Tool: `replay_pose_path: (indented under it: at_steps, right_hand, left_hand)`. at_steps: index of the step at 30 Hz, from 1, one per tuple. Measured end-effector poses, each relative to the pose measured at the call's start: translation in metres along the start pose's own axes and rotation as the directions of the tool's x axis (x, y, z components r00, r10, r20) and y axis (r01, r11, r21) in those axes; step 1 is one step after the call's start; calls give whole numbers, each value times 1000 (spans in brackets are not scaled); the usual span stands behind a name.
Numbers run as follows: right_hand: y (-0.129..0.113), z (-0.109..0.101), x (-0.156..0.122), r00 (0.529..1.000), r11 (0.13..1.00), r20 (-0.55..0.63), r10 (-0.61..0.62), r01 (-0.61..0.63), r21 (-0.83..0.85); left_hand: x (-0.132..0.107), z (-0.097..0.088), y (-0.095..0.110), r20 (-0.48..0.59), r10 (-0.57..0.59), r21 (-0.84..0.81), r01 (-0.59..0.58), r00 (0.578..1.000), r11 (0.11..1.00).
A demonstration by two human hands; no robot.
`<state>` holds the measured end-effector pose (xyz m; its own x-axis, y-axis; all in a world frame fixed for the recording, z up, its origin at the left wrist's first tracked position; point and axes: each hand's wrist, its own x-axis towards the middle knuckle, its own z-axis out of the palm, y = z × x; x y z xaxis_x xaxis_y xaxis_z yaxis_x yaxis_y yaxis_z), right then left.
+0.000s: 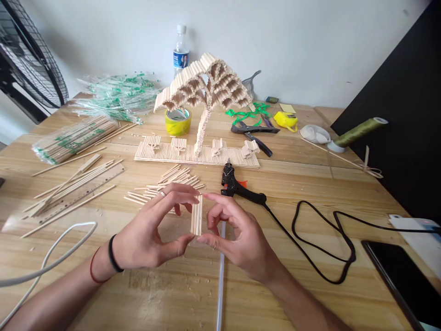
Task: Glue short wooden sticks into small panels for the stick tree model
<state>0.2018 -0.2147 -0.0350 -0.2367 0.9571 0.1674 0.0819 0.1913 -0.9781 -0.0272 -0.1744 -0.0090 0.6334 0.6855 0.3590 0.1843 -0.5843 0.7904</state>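
Between my two hands stands a small panel of short wooden sticks laid side by side. My left hand pinches its ends from the left, thumb below and fingertips above. From the right, my right hand holds the same panel by its top and bottom ends. Behind them lies a loose pile of cut sticks, partly hidden by the left hand. A black glue gun rests just beyond the right hand. Farther back is a tree model made of sticks, on a flat stick base.
Long sticks and a ruler lie at left, near wrapped sticks. A clear glue stick lies in front. The gun's black cord loops at right beside a phone. Pliers, yellow tape and a bottle stand behind.
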Motion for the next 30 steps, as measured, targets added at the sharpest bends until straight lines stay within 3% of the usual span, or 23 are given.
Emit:
replay_pose_path:
  at_steps: [30]
  right_hand:
    - [1,1,2,1000,996,-17,-14,13,-85]
  left_hand:
    - [1,3,3,6,4,10,-4,1000,1000]
